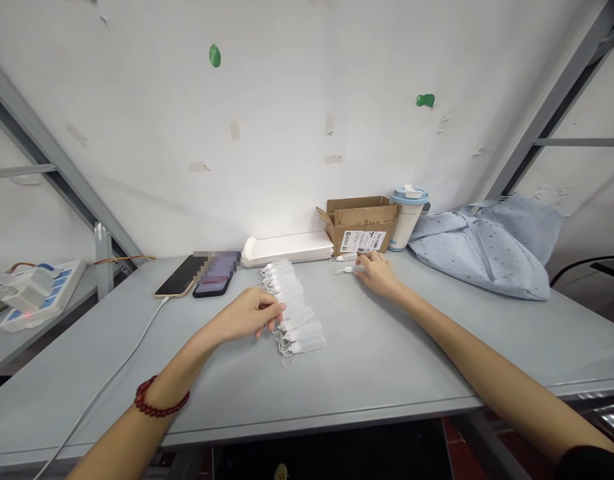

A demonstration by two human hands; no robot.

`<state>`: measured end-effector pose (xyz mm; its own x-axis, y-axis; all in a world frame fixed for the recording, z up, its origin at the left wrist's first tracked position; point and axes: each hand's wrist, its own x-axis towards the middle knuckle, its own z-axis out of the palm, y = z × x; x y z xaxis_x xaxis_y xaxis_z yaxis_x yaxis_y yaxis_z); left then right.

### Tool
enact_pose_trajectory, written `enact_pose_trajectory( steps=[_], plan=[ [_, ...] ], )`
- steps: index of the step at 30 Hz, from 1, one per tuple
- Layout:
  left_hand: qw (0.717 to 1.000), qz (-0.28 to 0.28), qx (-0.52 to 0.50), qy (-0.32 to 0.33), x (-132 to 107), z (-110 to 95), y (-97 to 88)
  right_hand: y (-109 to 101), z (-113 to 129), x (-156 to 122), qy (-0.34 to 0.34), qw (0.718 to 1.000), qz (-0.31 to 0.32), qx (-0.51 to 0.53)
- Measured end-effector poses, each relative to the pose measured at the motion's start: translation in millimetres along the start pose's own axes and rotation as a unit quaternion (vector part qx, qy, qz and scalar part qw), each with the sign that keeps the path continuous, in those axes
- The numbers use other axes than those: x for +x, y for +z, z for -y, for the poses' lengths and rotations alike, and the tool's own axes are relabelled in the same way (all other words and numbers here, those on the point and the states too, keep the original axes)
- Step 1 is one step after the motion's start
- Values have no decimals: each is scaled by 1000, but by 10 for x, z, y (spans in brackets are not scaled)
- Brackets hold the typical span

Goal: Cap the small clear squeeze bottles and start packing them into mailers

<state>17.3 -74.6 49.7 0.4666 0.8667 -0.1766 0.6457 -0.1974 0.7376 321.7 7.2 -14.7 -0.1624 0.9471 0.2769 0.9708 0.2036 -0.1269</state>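
My left hand is over a row of small translucent white tubes with thin cord loops, its thumb and fingers pinched together. Whatever is between those fingertips is hidden. Farther back and to the right, my right hand has its fingers closed on the end of a small white tube low at the tabletop. Just behind that one, another small tube lies in front of the cardboard box. The row of tubes runs from near the white stack toward the front of the table, the pieces lying close together and partly overlapping.
A white flat stack is against the wall. Beside the box stand a lidded cup and a blue cloth bag. Two phones lie left, one with a white cable. A power strip is at far left.
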Motion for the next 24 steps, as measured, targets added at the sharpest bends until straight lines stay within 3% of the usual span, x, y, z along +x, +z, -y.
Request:
enact_pose_trajectory(
  steps=[5, 9, 12, 16, 24],
  plan=[
    [1000, -25, -3, -5, -11, -25, 12, -36, 37, -25, -8, 999, 19, 26],
    [998, -54, -15, 3, -17, -53, 22, -146, 230, -134, -53, 996, 12, 71],
    [996, -72, -43, 12, -20, -71, 35, -298, 462, -291, -116, 971, -25, 207],
    [994, -72, -74, 22, -32, -101, 56, -496, 736, -507, -150, 928, -3, 340],
    [992, -56, -105, 43, -21, -116, 100, -572, 867, -632, -146, 895, 32, 420]
  ],
)
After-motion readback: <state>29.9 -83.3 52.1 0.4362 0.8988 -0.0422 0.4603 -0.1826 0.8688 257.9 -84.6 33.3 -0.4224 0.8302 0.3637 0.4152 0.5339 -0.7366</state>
